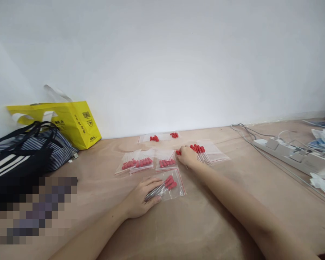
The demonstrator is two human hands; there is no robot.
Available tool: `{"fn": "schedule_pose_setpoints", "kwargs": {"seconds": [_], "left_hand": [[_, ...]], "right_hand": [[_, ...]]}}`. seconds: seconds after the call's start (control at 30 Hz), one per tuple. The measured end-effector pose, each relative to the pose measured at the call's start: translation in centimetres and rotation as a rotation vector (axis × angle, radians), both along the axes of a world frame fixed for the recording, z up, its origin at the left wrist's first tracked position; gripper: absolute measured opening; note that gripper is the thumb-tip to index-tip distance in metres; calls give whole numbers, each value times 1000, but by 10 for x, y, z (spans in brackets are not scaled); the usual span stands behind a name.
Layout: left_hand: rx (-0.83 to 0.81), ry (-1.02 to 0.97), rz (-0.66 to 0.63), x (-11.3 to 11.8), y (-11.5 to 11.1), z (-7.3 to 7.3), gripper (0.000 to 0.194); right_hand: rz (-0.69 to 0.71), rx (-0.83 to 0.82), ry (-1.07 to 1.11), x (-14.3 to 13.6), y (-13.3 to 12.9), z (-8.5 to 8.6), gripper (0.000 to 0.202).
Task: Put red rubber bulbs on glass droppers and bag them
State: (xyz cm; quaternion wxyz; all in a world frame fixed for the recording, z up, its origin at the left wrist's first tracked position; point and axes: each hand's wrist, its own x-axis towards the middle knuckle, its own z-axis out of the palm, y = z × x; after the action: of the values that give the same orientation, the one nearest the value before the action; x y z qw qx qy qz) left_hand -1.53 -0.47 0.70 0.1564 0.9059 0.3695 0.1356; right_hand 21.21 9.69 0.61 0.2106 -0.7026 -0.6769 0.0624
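Several metal rods with red ends (170, 181) lie on a clear zip bag near the middle of the table, with my left hand (142, 196) closed around their metal part. Farther back and to the right, my right hand (187, 156) bends down beside a row of similar red-ended rods (199, 149); a red end shows at its fingertips. Those rods lie at another clear bag (213, 150). Left of my right hand are a bag with red-ended pieces (167, 163) and overlapping bags with more of them (143, 162).
Small red pieces (154, 138) rest on clear bags by the wall. A yellow bag (83, 124), a striped bag (59, 144) and a black bag (13, 173) stand left. A white power strip (295, 155) with cables and crumpled tissue (323, 185) are at right.
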Motion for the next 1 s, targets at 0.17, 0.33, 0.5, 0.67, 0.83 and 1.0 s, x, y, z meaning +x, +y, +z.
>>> {"fn": "schedule_pose_setpoints", "kwargs": {"seconds": [0.17, 0.33, 0.5, 0.67, 0.83, 1.0], "left_hand": [[-19, 20, -7, 1, 0, 1, 43], [-16, 3, -19, 4, 0, 0, 43], [-19, 3, -18, 5, -1, 1, 43], [-25, 20, -1, 7, -1, 2, 42], [-8, 22, 5, 9, 0, 1, 42], [-27, 14, 10, 10, 0, 2, 42]], "right_hand": [[-53, -18, -64, -15, 7, -7, 22], [-61, 34, -80, -27, 4, -11, 27], [-12, 107, 22, -8, -4, 4, 35], [213, 152, 462, 39, -30, 5, 20], [371, 42, 1325, 59, -63, -23, 28], [334, -40, 1581, 49, -78, -33, 33]]}}
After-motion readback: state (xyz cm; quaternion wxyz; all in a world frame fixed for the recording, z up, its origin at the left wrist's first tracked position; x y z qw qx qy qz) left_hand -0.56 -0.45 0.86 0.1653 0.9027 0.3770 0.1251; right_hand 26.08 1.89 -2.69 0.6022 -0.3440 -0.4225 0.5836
